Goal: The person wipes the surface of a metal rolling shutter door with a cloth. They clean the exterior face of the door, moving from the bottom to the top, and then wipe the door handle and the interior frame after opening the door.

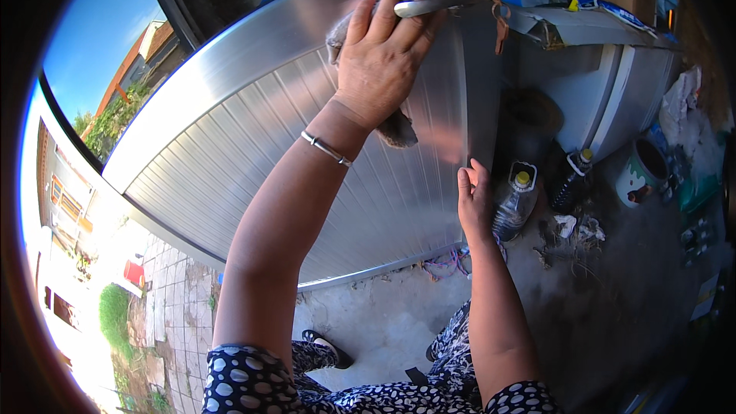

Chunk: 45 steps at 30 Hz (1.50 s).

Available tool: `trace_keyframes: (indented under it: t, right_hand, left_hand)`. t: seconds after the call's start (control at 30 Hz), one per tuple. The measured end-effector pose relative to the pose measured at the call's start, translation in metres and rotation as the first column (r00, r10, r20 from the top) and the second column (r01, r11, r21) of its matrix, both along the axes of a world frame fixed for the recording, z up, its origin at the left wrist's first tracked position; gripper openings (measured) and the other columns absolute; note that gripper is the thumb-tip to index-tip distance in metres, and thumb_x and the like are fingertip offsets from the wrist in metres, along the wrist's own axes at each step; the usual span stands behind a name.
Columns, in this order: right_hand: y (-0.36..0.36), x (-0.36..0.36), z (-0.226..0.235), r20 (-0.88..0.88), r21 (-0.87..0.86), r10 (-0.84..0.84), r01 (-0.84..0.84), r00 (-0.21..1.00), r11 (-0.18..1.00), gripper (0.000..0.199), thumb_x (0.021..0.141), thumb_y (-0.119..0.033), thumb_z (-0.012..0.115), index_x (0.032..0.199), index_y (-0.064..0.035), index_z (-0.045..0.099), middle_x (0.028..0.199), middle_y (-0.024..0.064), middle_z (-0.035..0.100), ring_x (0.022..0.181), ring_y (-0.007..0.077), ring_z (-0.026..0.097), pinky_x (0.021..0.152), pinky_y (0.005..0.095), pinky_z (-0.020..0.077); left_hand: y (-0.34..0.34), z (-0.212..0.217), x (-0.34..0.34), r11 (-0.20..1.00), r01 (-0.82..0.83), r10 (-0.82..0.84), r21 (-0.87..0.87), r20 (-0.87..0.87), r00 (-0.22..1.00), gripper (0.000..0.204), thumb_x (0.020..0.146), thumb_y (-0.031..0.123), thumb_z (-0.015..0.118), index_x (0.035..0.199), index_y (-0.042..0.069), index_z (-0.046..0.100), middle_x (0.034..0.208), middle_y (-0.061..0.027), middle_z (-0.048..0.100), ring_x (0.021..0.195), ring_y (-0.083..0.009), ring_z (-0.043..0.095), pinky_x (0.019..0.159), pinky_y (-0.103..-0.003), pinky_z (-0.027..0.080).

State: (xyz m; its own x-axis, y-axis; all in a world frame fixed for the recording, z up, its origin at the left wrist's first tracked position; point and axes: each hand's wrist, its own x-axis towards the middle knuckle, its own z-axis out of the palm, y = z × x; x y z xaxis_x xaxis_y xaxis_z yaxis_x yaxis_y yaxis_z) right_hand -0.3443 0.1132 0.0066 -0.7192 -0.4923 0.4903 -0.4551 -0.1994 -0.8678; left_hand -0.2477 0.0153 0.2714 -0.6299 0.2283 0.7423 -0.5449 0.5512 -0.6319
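Note:
My left hand (377,75) lies with its fingers stretched over a grey cloth (337,34), pressing it to the upper part of a silver ribbed metal door (253,153). The lever handle (429,4) crosses over my fingers. A loose end of the cloth hangs below my palm. Lower down, my right hand (477,203) is raised by the door's shaded right side, thumb apart from the fingers, with nothing seen in it. Whether it touches the door I cannot tell.
Right of the door stand two clear plastic bottles with yellow caps (522,179) (586,155), a stained bucket (641,172) and a pale cabinet (613,92). Purple string (451,264) lies at the door's foot. Outside at left are paving (178,280) and a red bucket (134,272).

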Motion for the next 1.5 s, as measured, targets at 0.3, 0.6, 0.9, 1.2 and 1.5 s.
trace_keyframes:
  t: [0.3,0.6,0.9,1.2,1.5]
  right_hand:
    - [-0.003,-0.013,-0.011,0.027,0.011,-0.031,0.031,0.999,0.999,0.047,0.096,-0.035,0.054,0.127,-0.0009,0.043,0.105,0.0151,0.063,0.095,0.0253,0.061,0.080,0.0355,0.0488]
    - [0.001,-0.010,-0.006,0.071,0.016,-0.009,0.008,0.997,1.000,0.050,0.097,-0.037,0.052,0.129,0.0008,0.042,0.108,0.0153,0.062,0.097,0.0247,0.060,0.083,0.0352,0.0477]
    - [-0.006,-0.013,-0.013,0.058,0.043,-0.028,0.025,0.998,0.999,0.046,0.098,-0.033,0.051,0.127,0.0006,0.040,0.108,0.0182,0.062,0.098,0.0270,0.062,0.086,0.0362,0.0480]
    - [-0.018,-0.043,-0.037,0.124,0.022,-0.116,0.114,0.985,0.993,0.058,0.093,-0.025,0.059,0.137,0.0001,0.031,0.133,0.0227,0.045,0.108,0.0311,0.056,0.091,0.0399,0.0466]
    - [-0.028,-0.055,-0.029,0.207,0.057,-0.212,0.205,0.955,0.977,0.063,0.089,-0.009,0.048,0.146,-0.0033,0.021,0.146,0.0223,0.032,0.130,0.0317,0.041,0.106,0.0400,0.0360]
  left_hand:
    - [-0.011,0.006,0.008,0.998,0.063,-0.063,0.004,-0.026,0.998,0.057,0.081,0.005,0.062,0.133,0.026,0.051,0.141,-0.0047,0.044,0.130,-0.0302,0.041,0.110,-0.046,0.030]
    - [-0.022,0.001,0.068,0.996,0.012,-0.005,0.084,-0.087,0.996,0.061,0.079,0.001,0.064,0.134,0.023,0.049,0.144,-0.0067,0.040,0.134,-0.0312,0.037,0.113,-0.045,0.027]
    - [-0.042,-0.006,0.165,0.981,-0.071,0.108,0.181,-0.205,0.973,0.067,0.076,0.004,0.071,0.135,0.022,0.046,0.146,-0.0069,0.036,0.136,-0.0316,0.033,0.113,-0.047,0.027]
    - [-0.070,-0.022,0.282,0.965,-0.006,0.110,0.261,-0.384,0.917,0.073,0.071,-0.013,0.060,0.135,0.019,0.045,0.146,-0.0120,0.033,0.136,-0.0371,0.030,0.112,-0.049,0.027]
    - [-0.101,-0.034,0.393,0.939,0.128,0.142,0.318,-0.701,0.699,0.055,0.085,-0.001,0.056,0.137,0.008,0.042,0.146,-0.0162,0.033,0.134,-0.0348,0.033,0.111,-0.041,0.028]
